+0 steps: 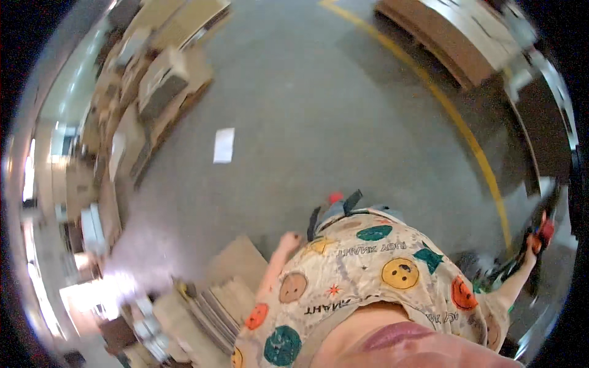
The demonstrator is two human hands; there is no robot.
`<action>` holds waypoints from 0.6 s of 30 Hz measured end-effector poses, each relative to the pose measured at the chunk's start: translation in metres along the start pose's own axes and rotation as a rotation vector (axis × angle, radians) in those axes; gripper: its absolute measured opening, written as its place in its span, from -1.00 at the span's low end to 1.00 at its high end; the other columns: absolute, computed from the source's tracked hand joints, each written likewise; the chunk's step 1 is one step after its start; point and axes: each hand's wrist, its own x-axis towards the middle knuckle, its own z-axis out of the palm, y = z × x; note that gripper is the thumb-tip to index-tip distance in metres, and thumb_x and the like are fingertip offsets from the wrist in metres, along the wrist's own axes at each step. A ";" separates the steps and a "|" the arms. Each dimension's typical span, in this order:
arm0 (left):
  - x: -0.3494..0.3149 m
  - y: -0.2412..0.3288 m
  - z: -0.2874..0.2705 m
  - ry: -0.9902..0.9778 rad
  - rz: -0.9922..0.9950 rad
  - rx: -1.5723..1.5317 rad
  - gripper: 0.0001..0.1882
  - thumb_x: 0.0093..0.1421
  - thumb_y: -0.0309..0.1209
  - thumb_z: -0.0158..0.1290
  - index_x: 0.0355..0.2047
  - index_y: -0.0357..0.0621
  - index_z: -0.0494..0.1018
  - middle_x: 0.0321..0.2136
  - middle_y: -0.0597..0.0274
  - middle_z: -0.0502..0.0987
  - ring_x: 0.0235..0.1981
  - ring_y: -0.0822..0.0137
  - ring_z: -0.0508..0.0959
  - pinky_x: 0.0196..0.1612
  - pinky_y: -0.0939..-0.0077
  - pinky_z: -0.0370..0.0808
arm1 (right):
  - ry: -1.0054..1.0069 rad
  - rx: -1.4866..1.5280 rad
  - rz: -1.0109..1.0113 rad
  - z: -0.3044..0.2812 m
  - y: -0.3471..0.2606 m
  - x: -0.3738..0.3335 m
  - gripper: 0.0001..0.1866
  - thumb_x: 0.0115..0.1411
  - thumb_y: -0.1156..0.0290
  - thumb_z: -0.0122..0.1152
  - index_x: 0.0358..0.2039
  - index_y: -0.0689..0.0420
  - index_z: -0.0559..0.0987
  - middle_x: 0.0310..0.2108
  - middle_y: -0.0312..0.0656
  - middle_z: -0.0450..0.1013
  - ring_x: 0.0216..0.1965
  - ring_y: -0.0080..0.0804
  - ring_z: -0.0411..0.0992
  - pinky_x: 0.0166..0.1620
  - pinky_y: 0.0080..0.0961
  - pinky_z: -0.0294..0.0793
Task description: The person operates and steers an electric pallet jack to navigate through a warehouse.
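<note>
My left hand (289,241) hangs low by my left hip, beside a dark strap (313,223) at my waist. Its fingers are curled in, and whatever they may hold is too small to make out. Far out to the right, my right hand (532,244) is closed on a red object (545,232) with dark parts around it. Blur hides what kind of thing it is. A small round red thing (335,197) shows just in front of my waist, next to a second dark strap (353,201).
A white sheet (224,145) lies on the grey floor. Cartons (164,80) stand along the left, flat cardboard (230,306) behind my left arm. Large brown boxes (457,37) stand at the far right, beyond a yellow floor line (454,107). Dark clutter (491,270) is by my right arm.
</note>
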 end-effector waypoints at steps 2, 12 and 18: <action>-0.016 -0.010 -0.071 0.185 -0.096 -0.248 -0.51 0.07 0.04 -0.02 -0.34 -0.18 0.53 -0.35 -0.01 0.55 -0.25 0.03 0.53 -0.18 0.22 0.44 | -0.047 -0.032 -0.024 0.033 -0.056 -0.013 -0.19 -0.07 -0.23 0.19 -0.14 0.36 0.46 -0.21 -0.03 0.48 -0.17 -0.21 0.43 -0.10 -0.40 0.36; 0.091 -0.029 -0.260 -0.036 -0.048 -0.136 -0.47 0.05 0.09 0.02 -0.26 -0.14 0.53 -0.28 0.01 0.55 -0.21 0.08 0.53 -0.15 0.25 0.44 | -0.061 -0.089 -0.053 0.173 -0.257 -0.080 -0.20 -0.04 -0.22 0.15 -0.05 0.29 0.40 -0.14 -0.02 0.44 -0.11 -0.17 0.40 -0.06 -0.38 0.33; 0.189 -0.002 -0.373 0.050 0.267 0.041 -0.51 0.09 0.06 0.00 -0.34 -0.17 0.52 -0.44 0.05 0.56 -0.33 0.07 0.54 -0.24 0.25 0.44 | -0.040 -0.112 -0.051 0.237 -0.359 -0.086 -0.20 -0.02 -0.22 0.13 0.00 0.24 0.37 -0.10 -0.02 0.41 -0.08 -0.15 0.38 -0.03 -0.37 0.32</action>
